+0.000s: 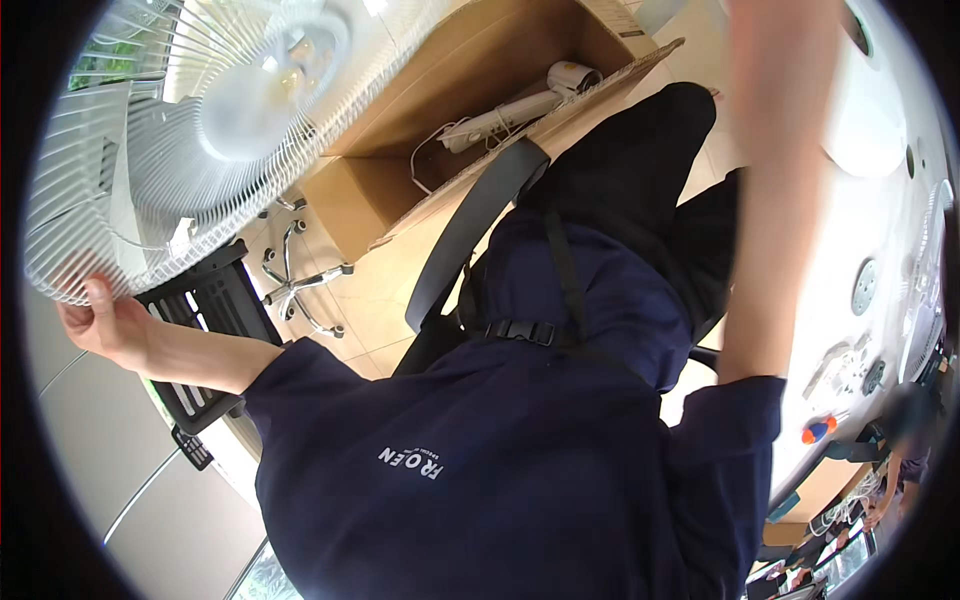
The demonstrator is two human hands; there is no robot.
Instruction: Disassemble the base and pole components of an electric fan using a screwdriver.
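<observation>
Looked down over a dark navy shirt (500,450) with black harness straps and a buckle (527,331). Left hand (100,325) closed its grip on the rim of a white wire fan guard (190,130), thumb over the edge, at the far left. Right forearm (775,180) reached up and out of frame at the top, hand unseen. Open cardboard box (400,150) lay on the tiled floor beyond the guard, holding a white fan column (515,108) with its cable. Black office chair (215,310) stood just below the guard. White desk (880,200) ran along the right, carrying small parts and an orange-handled tool (818,430).
</observation>
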